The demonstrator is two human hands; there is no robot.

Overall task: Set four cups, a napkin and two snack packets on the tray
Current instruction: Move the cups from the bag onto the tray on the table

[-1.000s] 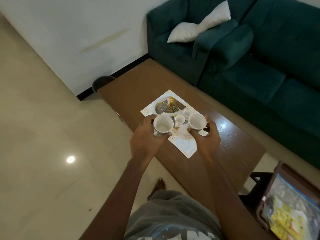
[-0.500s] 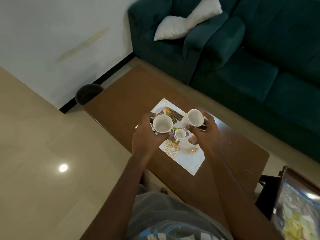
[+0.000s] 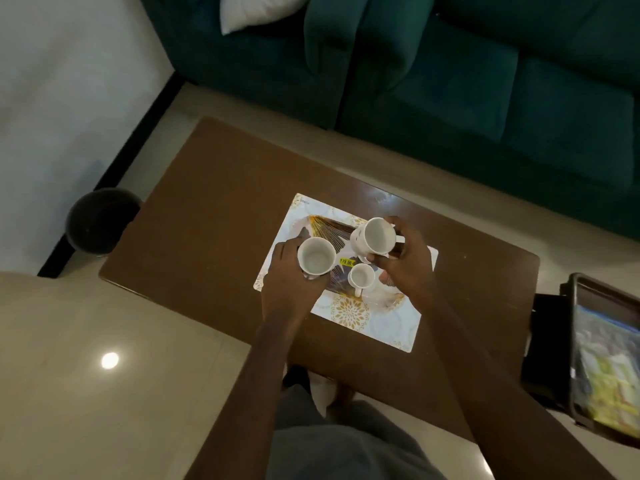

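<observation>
A white tray with gold flower prints lies on the brown coffee table. My left hand grips a white cup above the tray's left part. My right hand holds a second white cup, tilted, over the tray's far side. A smaller white cup stands on the tray between my hands. A dark and gold snack packet with a yellow price sticker lies on the tray under the cups. Whether a fourth cup sits behind my right hand is hidden.
A teal sofa with a white pillow runs behind the table. A black bin stands on the floor at the table's left end. A dark side tray with colourful packets sits at the right edge.
Both hands have held their cups throughout. My right hand lifted its cup and moved it toward the tray's far side, tilting it. The camera came closer over the table.
</observation>
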